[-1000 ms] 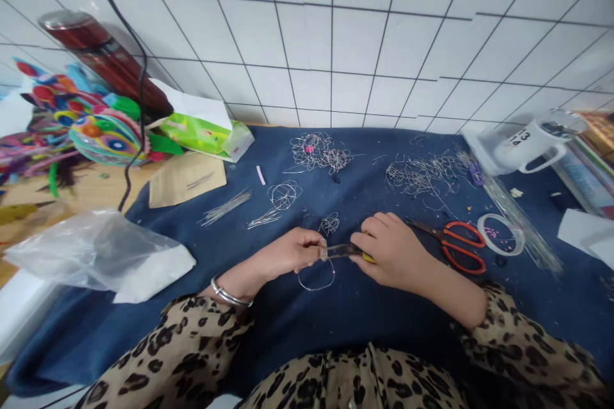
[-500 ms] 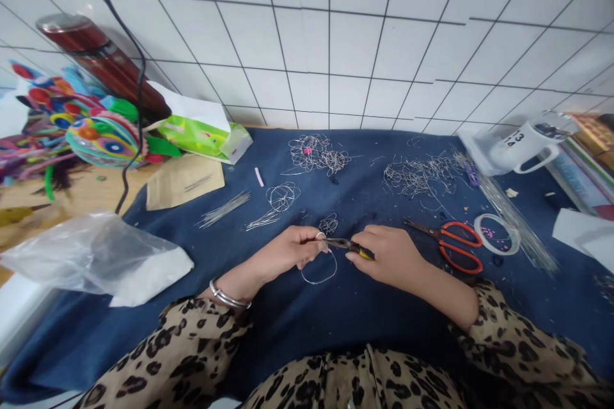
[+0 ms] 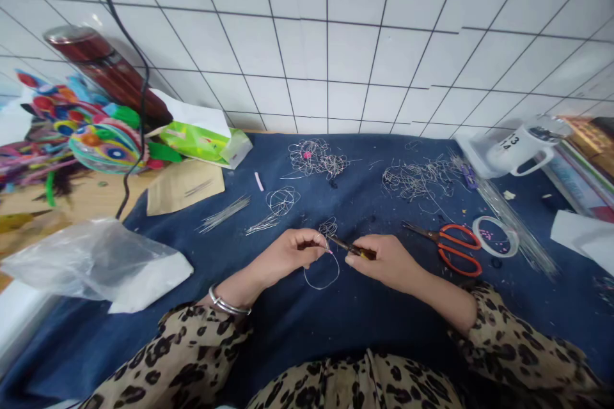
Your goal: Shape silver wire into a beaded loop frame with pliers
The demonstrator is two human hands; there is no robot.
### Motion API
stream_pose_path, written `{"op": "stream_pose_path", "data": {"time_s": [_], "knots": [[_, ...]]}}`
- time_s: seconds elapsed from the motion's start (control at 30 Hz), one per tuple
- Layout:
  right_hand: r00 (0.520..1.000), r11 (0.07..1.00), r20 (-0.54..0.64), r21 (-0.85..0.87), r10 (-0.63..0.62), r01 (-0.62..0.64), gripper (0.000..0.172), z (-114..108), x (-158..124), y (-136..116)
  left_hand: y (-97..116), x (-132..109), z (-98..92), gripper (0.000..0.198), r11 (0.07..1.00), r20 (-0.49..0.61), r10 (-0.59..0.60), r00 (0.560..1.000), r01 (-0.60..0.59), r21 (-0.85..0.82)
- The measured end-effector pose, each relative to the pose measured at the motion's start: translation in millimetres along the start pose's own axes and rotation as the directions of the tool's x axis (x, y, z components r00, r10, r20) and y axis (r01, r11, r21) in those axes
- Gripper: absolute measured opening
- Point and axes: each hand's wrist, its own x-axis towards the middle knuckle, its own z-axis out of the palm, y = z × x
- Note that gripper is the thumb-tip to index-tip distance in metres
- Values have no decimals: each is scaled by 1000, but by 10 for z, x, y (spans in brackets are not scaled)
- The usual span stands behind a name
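Thumb and fingers of my left hand (image 3: 288,252) pinch a thin silvery wire (image 3: 322,287), which hangs below them in a loop with a tiny pink bit near the fingertips. My right hand (image 3: 386,260) is closed around a pair of pliers (image 3: 355,249) with dark jaws and some yellow on the handle. The plier tips point left, close to the wire at my left fingertips; whether they touch it I cannot tell. Just behind the tips lies a small wire coil (image 3: 329,226) on the dark blue cloth (image 3: 307,339).
Orange-handled scissors (image 3: 459,249) and a round dish (image 3: 496,236) with pink beads lie to the right. Wire tangles (image 3: 417,177) and straight wires (image 3: 225,214) are spread behind my hands. A white mug (image 3: 520,148) stands back right; a plastic bag (image 3: 96,262) lies left.
The plier tips have drawn slightly away from the left fingertips and now tilt up to the left. The wire loop has swung a little right and lower. The view has shifted slightly.
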Motion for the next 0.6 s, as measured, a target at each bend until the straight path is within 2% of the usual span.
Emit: {"op": "stream_pose_path", "data": {"time_s": [0.2,0.6], "knots": [[997,990,65,130,50,-58,26,13,-3,27,10,3,10,13,1000,6,-7,1000,7,0],[994,980,95,186,60,-77,26,4,-3,43,-1,-4,5,11,999,20,17,1000,-18,38]]}}
